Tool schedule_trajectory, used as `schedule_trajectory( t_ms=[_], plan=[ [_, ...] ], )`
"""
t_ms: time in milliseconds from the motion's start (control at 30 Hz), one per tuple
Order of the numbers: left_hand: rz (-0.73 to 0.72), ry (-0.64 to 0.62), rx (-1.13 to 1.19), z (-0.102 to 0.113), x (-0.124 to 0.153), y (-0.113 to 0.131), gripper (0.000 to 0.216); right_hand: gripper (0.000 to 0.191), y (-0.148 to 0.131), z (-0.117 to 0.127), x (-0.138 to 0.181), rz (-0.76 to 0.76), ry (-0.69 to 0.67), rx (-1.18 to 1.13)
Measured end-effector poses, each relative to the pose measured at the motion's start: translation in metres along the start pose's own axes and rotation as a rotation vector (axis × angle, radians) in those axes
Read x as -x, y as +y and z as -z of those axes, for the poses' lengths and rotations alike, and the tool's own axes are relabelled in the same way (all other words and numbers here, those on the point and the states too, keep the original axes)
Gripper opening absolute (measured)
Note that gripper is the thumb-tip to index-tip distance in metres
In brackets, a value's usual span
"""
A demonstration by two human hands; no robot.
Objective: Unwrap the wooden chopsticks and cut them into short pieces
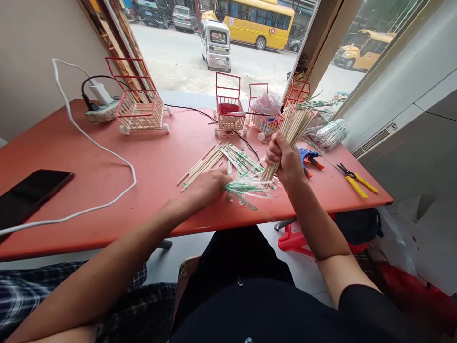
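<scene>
My right hand point(285, 157) is closed round a thick bundle of bare wooden chopsticks point(293, 128), held tilted up and to the right above the red table point(107, 162). My left hand point(209, 186) is closed on the clear, green-printed plastic wrappers point(248, 186) at the bundle's lower end, just above the tabletop. Behind the hands lie loose chopsticks point(205, 164) and several wrapped ones point(239, 159), spread flat on the table.
Small red-and-wood toy shopping carts stand at the back: one large point(139, 107), others point(228, 112) near the window. A power strip point(102, 107) with a white cable point(107, 152), a dark phone point(30, 190), yellow pliers point(357, 181), a blue glue gun point(309, 155) and a wrapped chopstick pack point(330, 133) also lie there.
</scene>
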State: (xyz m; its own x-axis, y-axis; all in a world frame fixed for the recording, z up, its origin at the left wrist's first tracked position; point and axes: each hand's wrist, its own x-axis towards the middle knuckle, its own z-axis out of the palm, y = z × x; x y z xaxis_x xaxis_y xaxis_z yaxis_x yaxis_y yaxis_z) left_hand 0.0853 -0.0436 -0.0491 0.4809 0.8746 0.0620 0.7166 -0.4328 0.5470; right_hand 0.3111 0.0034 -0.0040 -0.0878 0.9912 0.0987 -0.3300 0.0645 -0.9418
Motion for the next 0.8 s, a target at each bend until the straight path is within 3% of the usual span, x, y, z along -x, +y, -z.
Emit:
schedule_trajectory(
  t_ms=[233,533,700,800],
  plan=[
    [-0.273,-0.147,0.026,0.016,-0.008,-0.013,0.021,0.054,-0.011,0.001,-0.020,-0.181,-0.024,-0.052],
    [-0.391,-0.256,0.105,0.018,-0.017,-0.025,0.022,0.049,-0.004,0.010,-0.022,-0.284,0.007,-0.163],
    [-0.410,-0.209,0.225,0.011,-0.019,-0.029,0.024,0.049,-0.003,0.011,-0.023,-0.290,0.024,-0.192],
    [-0.287,-0.018,0.419,0.014,-0.019,-0.018,0.018,0.048,-0.004,0.010,-0.023,-0.291,0.030,-0.212]
  ],
)
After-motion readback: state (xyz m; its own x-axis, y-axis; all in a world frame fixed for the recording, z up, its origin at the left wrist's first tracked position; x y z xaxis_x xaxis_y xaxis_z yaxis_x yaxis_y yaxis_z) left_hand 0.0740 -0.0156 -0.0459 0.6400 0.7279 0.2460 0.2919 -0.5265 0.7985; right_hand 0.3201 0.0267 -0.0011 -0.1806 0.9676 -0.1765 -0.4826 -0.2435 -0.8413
